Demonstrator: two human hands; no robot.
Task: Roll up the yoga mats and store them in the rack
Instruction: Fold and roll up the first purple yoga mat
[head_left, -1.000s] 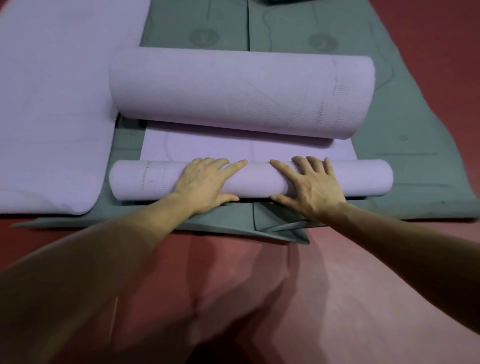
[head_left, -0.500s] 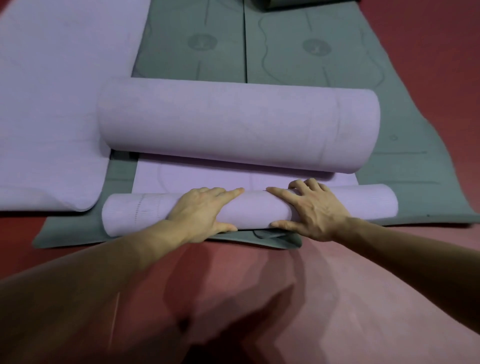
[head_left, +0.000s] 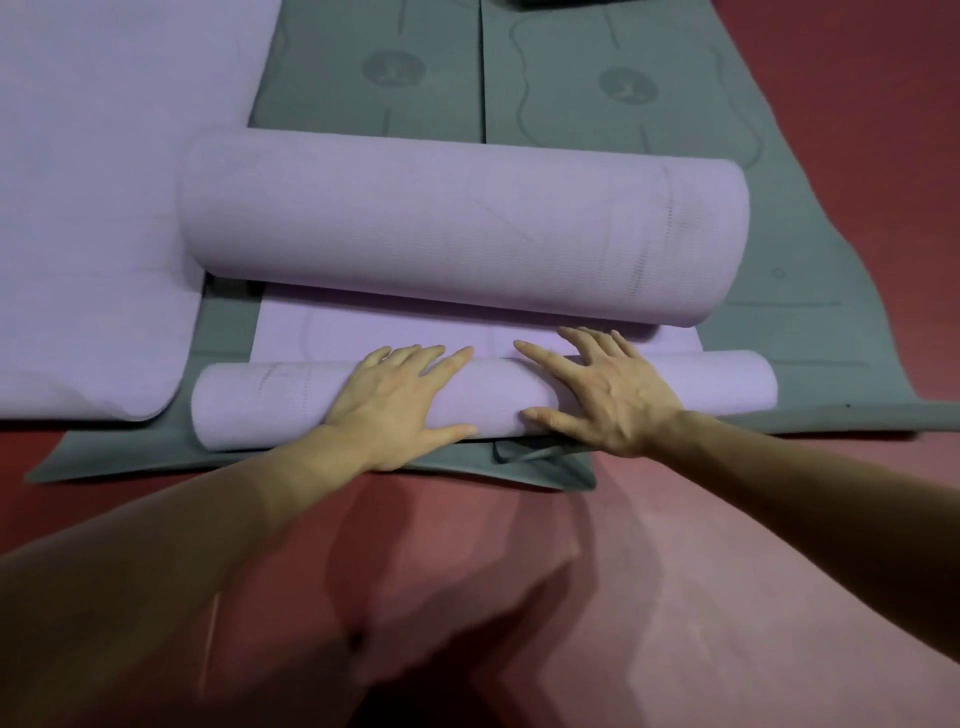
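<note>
A lilac yoga mat lies across two grey mats. Its near end is wound into a thin roll. Its far end is a thick roll, and a short flat strip joins the two. My left hand lies palm down on the thin roll, fingers spread. My right hand presses on the same roll just to the right, thumb at the roll's near side. No rack is in view.
A second lilac mat lies flat at the left. Two grey mats lie side by side underneath, with a curled grey corner by my right wrist. Red floor surrounds everything.
The view has shifted closer to the mats. My hands stay on the thin roll, and the flat strip between the two rolls looks slightly shorter.
</note>
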